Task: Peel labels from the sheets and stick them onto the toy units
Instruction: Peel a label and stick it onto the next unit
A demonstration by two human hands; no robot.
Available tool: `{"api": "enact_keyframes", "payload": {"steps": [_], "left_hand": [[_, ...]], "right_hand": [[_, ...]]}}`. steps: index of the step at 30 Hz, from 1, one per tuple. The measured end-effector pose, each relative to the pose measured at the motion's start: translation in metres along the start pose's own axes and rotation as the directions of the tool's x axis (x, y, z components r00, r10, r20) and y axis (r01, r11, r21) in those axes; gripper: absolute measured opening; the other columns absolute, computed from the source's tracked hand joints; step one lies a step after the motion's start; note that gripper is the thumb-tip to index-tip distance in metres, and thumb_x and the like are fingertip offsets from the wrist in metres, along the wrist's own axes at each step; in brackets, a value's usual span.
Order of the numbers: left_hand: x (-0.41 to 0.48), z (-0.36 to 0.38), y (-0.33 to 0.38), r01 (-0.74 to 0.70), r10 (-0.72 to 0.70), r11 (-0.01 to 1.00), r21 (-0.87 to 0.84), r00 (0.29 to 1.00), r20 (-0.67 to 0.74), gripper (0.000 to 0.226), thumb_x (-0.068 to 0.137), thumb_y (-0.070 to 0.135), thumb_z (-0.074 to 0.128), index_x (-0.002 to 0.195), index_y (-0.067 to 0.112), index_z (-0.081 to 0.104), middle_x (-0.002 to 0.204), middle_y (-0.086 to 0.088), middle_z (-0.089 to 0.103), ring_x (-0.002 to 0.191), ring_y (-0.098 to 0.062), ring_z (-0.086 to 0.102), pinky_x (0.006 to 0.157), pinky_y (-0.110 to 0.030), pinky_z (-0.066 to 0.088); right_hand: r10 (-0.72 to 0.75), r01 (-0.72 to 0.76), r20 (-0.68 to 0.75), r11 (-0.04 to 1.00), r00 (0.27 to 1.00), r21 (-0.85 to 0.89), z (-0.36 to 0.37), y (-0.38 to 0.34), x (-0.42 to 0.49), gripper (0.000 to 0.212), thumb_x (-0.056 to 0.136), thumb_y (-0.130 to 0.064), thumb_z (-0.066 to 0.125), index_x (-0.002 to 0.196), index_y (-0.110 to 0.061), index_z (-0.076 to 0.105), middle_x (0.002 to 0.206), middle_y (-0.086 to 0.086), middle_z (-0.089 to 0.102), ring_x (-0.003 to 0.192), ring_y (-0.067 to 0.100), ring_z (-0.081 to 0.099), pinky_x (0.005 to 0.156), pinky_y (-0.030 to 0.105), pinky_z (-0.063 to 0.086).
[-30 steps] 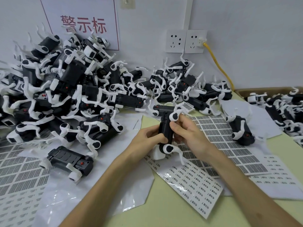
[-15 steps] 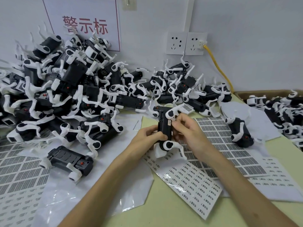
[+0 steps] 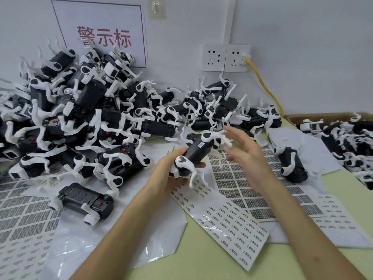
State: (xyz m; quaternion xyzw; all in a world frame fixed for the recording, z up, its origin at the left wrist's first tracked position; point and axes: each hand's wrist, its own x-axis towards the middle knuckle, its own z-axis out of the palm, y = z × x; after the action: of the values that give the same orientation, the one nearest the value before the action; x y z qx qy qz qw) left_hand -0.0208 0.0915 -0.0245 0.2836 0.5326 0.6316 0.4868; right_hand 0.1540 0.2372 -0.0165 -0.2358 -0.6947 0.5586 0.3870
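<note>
My left hand [image 3: 171, 174] grips a black toy unit with white legs [image 3: 196, 153], tilted up to the right above the table. A small white label [image 3: 201, 144] sits on the unit's upper side. Just right of the unit, my right hand [image 3: 245, 156] is open with spread fingers that hold nothing. A strip of small barcode labels [image 3: 226, 223] lies under my hands. Beneath my right forearm lies a sheet of larger dark labels [image 3: 238, 182].
A big heap of black and white toy units [image 3: 84, 118] fills the left and back of the table. One unit [image 3: 85, 201] lies apart at the front left, another unit [image 3: 290, 164] at the right. A cardboard box [image 3: 327, 118] with more units stands far right. Label sheets [image 3: 22, 215] lie at the left edge.
My right hand has let go of the toy unit and opened beside it. My left hand has tilted the unit from upright to slanting, with the label now on its side.
</note>
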Motion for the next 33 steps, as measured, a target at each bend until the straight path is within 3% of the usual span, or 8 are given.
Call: {"api": "enact_keyframes", "payload": {"steps": [3, 6, 9, 16, 19, 21, 24, 33], "left_hand": [[0.002, 0.001, -0.001, 0.013, -0.013, 1.0, 0.016, 0.999, -0.042, 0.059, 0.096, 0.055, 0.05, 0.112, 0.004, 0.073, 0.104, -0.03, 0.074, 0.082, -0.027, 0.071, 0.075, -0.034, 0.059], [0.004, -0.001, -0.004, 0.002, -0.014, 0.998, -0.068, 0.985, -0.173, 0.059, 0.096, 0.063, 0.049, 0.092, 0.009, 0.073, 0.072, -0.015, 0.073, 0.072, -0.027, 0.071, 0.075, -0.038, 0.059], [0.005, -0.004, -0.005, -0.024, -0.009, 0.985, -0.172, 0.983, -0.183, 0.069, 0.099, 0.068, 0.041, 0.111, 0.007, 0.073, 0.086, -0.016, 0.076, 0.058, -0.025, 0.07, 0.055, -0.03, 0.055], [0.004, -0.013, -0.002, -0.143, 0.128, 0.979, -0.148, 0.986, -0.106, 0.058, 0.106, 0.057, 0.034, 0.125, 0.012, 0.066, 0.115, -0.011, 0.077, 0.083, -0.033, 0.078, 0.069, -0.037, 0.066], [0.004, -0.014, -0.001, -0.148, 0.138, 0.981, -0.126, 0.987, -0.084, 0.06, 0.106, 0.057, 0.032, 0.123, 0.011, 0.065, 0.121, -0.013, 0.076, 0.082, -0.03, 0.078, 0.071, -0.037, 0.066], [0.004, -0.013, 0.0, -0.147, 0.138, 0.981, -0.129, 0.988, -0.075, 0.059, 0.106, 0.056, 0.032, 0.118, 0.01, 0.066, 0.12, -0.014, 0.076, 0.079, -0.03, 0.078, 0.069, -0.036, 0.066], [0.005, -0.009, 0.001, -0.142, 0.134, 0.981, -0.131, 0.989, -0.067, 0.055, 0.107, 0.052, 0.032, 0.112, 0.01, 0.067, 0.118, -0.017, 0.075, 0.076, -0.031, 0.077, 0.067, -0.034, 0.065], [0.008, -0.009, 0.0, -0.076, 0.037, 0.962, -0.263, 0.988, -0.149, 0.048, 0.108, 0.045, 0.038, 0.103, 0.007, 0.067, 0.087, -0.014, 0.076, 0.063, -0.023, 0.073, 0.06, -0.03, 0.064]], "right_hand": [[0.013, -0.018, 0.189, 0.999, 0.982, 0.026, -0.001, -0.001, -0.002, 0.05, 0.097, -0.006, 0.061, 0.139, -0.032, 0.061, 0.135, -0.005, 0.065, 0.12, 0.016, 0.063, 0.095, 0.033, 0.058], [0.067, -0.055, 0.223, 0.997, 0.972, -0.058, -0.002, -0.001, -0.002, 0.037, 0.096, -0.015, 0.067, 0.128, -0.033, 0.07, 0.126, 0.017, 0.063, 0.115, 0.04, 0.061, 0.097, 0.049, 0.057], [0.157, -0.153, 0.25, 0.988, 0.956, -0.035, -0.003, 0.0, -0.004, 0.028, 0.09, -0.025, 0.074, 0.117, -0.018, 0.074, 0.094, -0.007, 0.073, 0.085, 0.025, 0.069, 0.073, 0.033, 0.058], [0.166, -0.166, 0.027, 0.926, 0.986, 0.339, -0.023, -0.003, 0.006, 0.008, 0.088, -0.019, 0.073, 0.088, -0.013, 0.078, 0.074, 0.004, 0.069, 0.054, 0.015, 0.061, 0.051, 0.024, 0.052], [0.179, 0.035, -0.187, 0.628, 0.966, 0.777, -0.043, -0.007, 0.01, 0.016, 0.099, -0.015, 0.065, 0.105, -0.009, 0.078, 0.097, 0.009, 0.075, 0.076, 0.018, 0.075, 0.064, 0.027, 0.061], [0.181, 0.16, -0.27, 0.464, 0.946, 0.871, -0.058, -0.007, 0.01, 0.031, 0.102, -0.014, 0.06, 0.132, -0.009, 0.062, 0.124, 0.013, 0.069, 0.104, 0.026, 0.075, 0.085, 0.036, 0.062], [0.171, 0.137, -0.27, 0.547, 0.948, 0.826, -0.066, -0.004, 0.011, 0.051, 0.097, -0.013, 0.061, 0.147, -0.012, 0.047, 0.141, 0.012, 0.061, 0.118, 0.029, 0.069, 0.095, 0.04, 0.058], [0.204, -0.137, -0.056, 0.811, 0.977, 0.569, -0.027, -0.002, 0.005, 0.02, 0.099, -0.017, 0.057, 0.107, -0.016, 0.075, 0.094, 0.005, 0.069, 0.079, 0.015, 0.063, 0.071, 0.028, 0.047]]}}
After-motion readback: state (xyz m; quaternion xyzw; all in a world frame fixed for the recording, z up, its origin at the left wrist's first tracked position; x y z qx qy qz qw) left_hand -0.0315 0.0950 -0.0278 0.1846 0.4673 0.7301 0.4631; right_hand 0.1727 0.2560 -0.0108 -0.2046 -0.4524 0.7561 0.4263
